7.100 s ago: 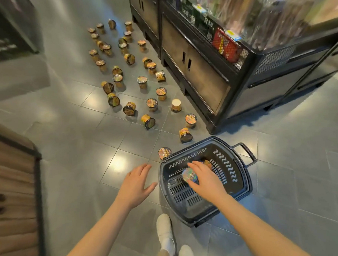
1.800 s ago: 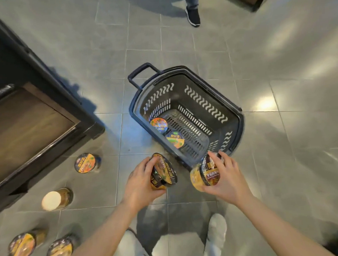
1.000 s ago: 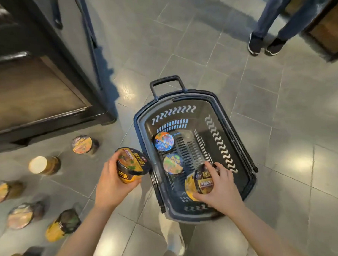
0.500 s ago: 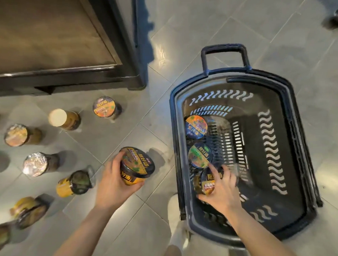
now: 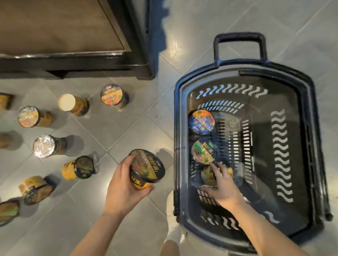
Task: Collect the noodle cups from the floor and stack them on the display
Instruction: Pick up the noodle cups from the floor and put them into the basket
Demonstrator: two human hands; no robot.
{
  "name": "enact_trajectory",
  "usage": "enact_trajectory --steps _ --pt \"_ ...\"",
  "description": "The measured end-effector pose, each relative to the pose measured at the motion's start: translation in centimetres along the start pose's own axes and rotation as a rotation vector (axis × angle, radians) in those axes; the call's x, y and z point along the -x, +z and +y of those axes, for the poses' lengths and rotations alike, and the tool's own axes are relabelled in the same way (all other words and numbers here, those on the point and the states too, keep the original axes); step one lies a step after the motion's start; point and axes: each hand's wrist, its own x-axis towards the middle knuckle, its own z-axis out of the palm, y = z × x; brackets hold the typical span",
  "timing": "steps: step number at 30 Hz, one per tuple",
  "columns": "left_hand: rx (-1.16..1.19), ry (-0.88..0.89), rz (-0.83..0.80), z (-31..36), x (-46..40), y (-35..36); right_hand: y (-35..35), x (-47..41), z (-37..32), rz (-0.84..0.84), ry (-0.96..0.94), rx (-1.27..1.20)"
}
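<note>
I'm early in collecting: two noodle cups (image 5: 202, 121) stand in the basket (image 5: 312, 141) at right, my right hand (image 5: 223, 185) sets down a third, my left hand (image 5: 124, 186) grips another cup (image 5: 146, 168), and many wait on the floor (image 5: 125, 129) at left, none yet stacked.

1. Dim, warm indoor light; bright glare patch on the floor tiles (image 5: 175, 48) beside the cabinet (image 5: 53, 36).
2. Foil cup lid (image 5: 43, 146) blown out white.
3. Right hand (image 5: 224, 185) smeared by motion blur.
4. Cups throw soft shadows.
5. Wide-angle bending at the edges; basket (image 5: 318, 140) rim curves.
</note>
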Motion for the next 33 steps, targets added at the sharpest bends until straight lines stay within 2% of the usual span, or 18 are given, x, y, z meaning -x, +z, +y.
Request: enact_trajectory --steps 6,9,14,19,22,26,30,33 --pt "0.109 0.045 0.196 8.6 -1.5 -4.0 -9.0 2.7 -1.6 0.09 -0.16 -0.129" --pt "0.145 0.123 0.239 12.8 -2.5 -5.2 -13.9 3.5 -3.3 0.103 -0.224 -0.282" --pt "0.133 0.28 0.087 20.3 -3.8 -2.9 -20.9 4.3 -5.2 0.017 -0.331 -0.484" --pt "0.154 0.332 -0.069 24.3 -4.8 3.3 -23.5 3.7 -2.9 -0.066 -0.377 -0.421" --pt "0.217 0.309 -0.126 24.7 -5.4 7.5 -22.9 1.9 -0.4 -0.1 -0.325 -0.322" --pt "0.179 0.258 -0.198 22.9 -6.6 12.2 -20.8 -0.4 2.5 -0.036 -0.218 -0.204" --pt "-0.127 0.201 -0.273 17.4 -8.1 16.9 -17.7 -4.2 5.2 0.07 -0.162 -0.121" --pt "-0.389 0.12 -0.414 13.7 -9.7 20.4 -15.1 -8.4 6.8 0.137 -0.16 0.003"
